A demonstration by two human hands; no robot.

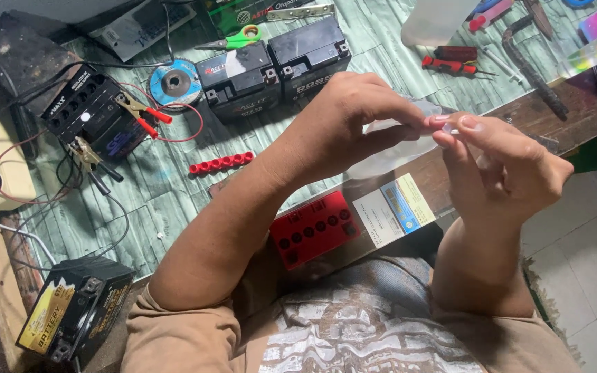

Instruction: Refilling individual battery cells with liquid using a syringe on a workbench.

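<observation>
Clear plastic bag [392, 155] pinched between left hand [343, 121] and right hand [506, 169].

shirt: tan, short sleeves | chest: grey-white print | forearms: bare | hands: no gloves

Open bench top [174, 200] between the red cap strip [221, 163] and the near edge: room to pass there. Blocked on the left by a battery on clips [95, 114], with red and black wires [105, 207] looping across the surface. Blocked farther back by two black batteries [274, 65] side by side, a grinding disc [175, 83] and scissors [233, 38] just beside them. Crowded at the right rear: screwdrivers [454, 61], a bent metal bar [530, 65], a clear jug [433, 21]. Near edge taken by a red battery [314, 228] under the forearms and a boxed battery [74, 314] at the left corner.
</observation>
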